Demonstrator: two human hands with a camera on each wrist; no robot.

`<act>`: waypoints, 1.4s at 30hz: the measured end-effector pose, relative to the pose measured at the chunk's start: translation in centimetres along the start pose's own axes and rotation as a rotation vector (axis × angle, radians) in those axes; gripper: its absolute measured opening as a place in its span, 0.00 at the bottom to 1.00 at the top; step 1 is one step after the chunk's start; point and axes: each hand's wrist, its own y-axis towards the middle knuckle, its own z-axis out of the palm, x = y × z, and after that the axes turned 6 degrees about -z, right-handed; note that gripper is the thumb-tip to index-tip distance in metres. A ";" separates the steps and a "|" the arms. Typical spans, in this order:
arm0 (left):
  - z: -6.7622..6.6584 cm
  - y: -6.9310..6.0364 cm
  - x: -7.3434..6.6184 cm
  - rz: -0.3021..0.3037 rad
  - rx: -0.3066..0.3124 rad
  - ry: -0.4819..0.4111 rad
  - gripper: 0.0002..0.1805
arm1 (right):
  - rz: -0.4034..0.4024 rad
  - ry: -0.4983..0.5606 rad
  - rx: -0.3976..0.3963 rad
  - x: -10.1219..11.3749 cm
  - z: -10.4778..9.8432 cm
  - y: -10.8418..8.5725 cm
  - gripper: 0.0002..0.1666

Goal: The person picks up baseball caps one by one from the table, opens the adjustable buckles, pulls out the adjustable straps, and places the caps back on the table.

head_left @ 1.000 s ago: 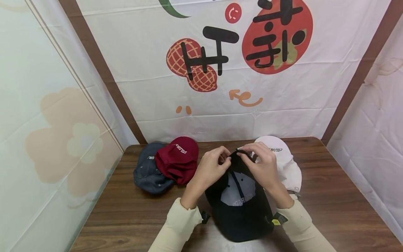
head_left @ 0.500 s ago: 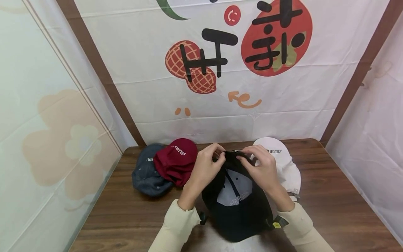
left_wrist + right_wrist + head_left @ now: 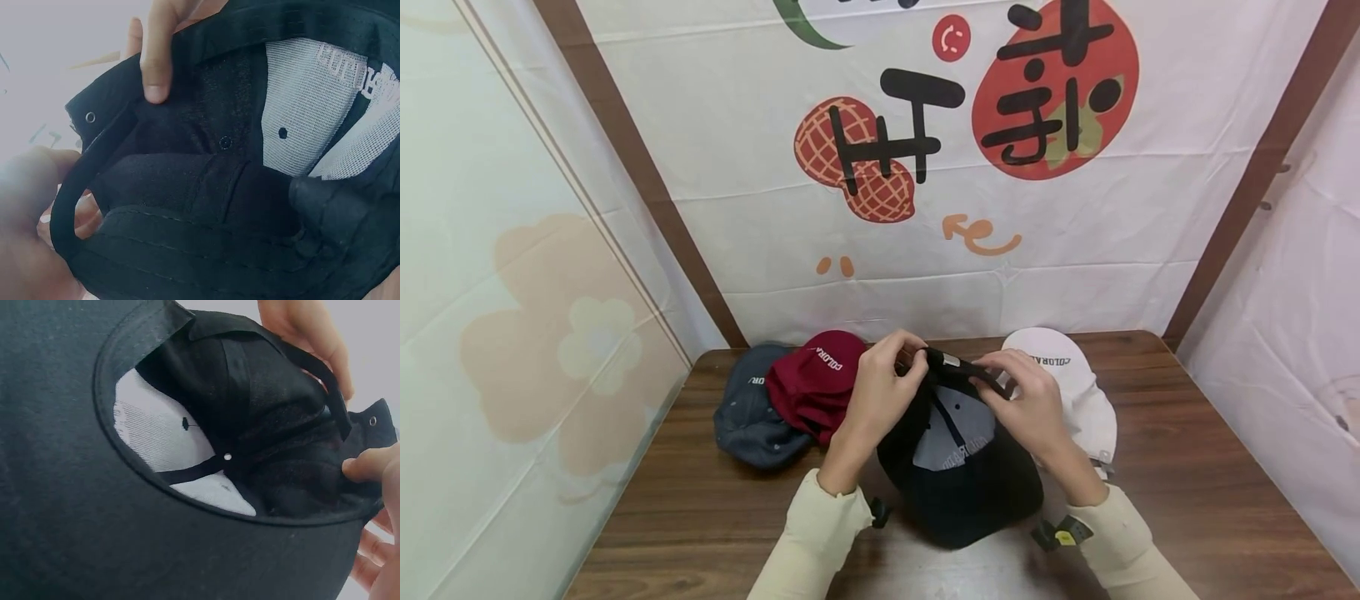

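Black cap (image 3: 970, 504): my left hand (image 3: 883, 383) grips the strap (image 3: 65, 206), my right hand (image 3: 1026, 400) pinches the edge (image 3: 375, 419), likely for steadiness.

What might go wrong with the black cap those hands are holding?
1. The strap at the back of the black cap seems to have a loose end, so it might slip away from the fingers.
2. The right hand looks close to the white cap and might bump it.
3. The left hand looks close to the red cap, which lies partly over the blue cap. A nudge might slide it off.
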 end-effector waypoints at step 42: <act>-1.7 2.6 -0.1 0.047 -0.188 -0.071 0.05 | 0.163 -0.124 0.239 -1.7 -1.0 -0.6 0.17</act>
